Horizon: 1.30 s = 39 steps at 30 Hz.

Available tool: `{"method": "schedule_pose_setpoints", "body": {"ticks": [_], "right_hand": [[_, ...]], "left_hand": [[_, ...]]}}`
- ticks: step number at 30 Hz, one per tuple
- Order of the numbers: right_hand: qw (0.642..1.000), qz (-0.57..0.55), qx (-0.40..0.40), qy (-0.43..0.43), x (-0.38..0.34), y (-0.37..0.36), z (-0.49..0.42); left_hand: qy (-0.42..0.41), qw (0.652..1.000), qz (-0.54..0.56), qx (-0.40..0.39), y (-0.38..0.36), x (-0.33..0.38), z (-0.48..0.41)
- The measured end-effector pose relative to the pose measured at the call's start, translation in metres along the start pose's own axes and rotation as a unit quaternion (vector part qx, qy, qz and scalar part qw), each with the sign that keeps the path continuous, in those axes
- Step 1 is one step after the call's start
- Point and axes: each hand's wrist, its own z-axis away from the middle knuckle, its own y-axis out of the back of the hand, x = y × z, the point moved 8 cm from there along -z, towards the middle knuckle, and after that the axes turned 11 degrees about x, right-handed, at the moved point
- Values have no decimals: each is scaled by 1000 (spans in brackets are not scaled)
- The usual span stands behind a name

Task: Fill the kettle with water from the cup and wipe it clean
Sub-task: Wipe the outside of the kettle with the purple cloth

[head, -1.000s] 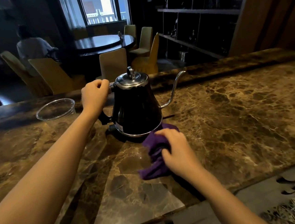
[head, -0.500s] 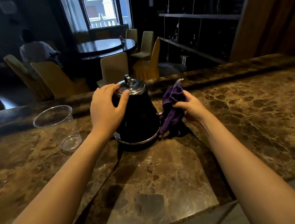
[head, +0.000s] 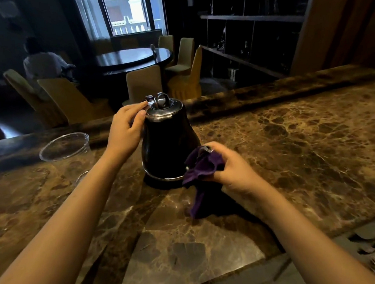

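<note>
A black kettle (head: 168, 141) with a silver lid stands upright on its base on the brown marble counter (head: 296, 150). My left hand (head: 127, 130) rests against the kettle's upper left side, fingers reaching to the lid's rim. My right hand (head: 231, 166) grips a bunched purple cloth (head: 201, 167) at the kettle's lower right side, where the spout's root shows between cloth and fingers. The rest of the spout is hidden. A clear plastic cup (head: 66, 150) stands to the left of the kettle; whether it holds water cannot be told.
The counter's raised back ledge (head: 268, 91) runs behind the kettle. Beyond it are a round dark table (head: 133, 57) with covered chairs, a seated person (head: 41, 66) at the far left, and dark shelves (head: 250, 20) at the right.
My right hand has brought the cloth from the upper spout down to the kettle's lower right side. My left hand has slid from the kettle's front to its upper left side. The kettle has turned.
</note>
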Motion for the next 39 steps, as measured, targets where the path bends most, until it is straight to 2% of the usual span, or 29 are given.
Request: {"method": "schedule_pose_setpoints", "body": {"ticks": [5,10,13,16,18,21,24,26,28,32,36,39], "right_hand": [[990,104,6,92,-10,-44,14],[981,148,57,107,-17,-88,24],[970,197,20,144,-16,-112,28],[966,217,-4,144,-13,-104,40],[971,198,33,130,-15,-79,53],[975,131,156,86,-25,-23,59],[960,76,261,63,-38,21,43],[943,136,288,96,-51,26,26],[933,202,267,133,-53,6,6],[918,296,172,200,-25,-54,-10],[851,403,177,287,-1,-61,-3],[807,474,148,319,12,-62,8]], "left_hand": [[78,994,20,-73,-8,4,4],[44,978,-60,-193,-10,32,-9],[50,958,-69,-272,-10,31,-12],[53,940,-85,-327,-8,29,-10],[61,932,-82,-348,-8,29,-8],[66,923,-79,-371,-17,37,0],[70,935,-84,-338,-27,46,2],[52,941,-101,-320,-30,46,0],[48,939,-108,-323,-30,45,0],[75,938,-101,-323,-31,46,0],[73,948,-109,-290,-26,43,-4],[78,949,-121,-280,-28,33,-6]]}}
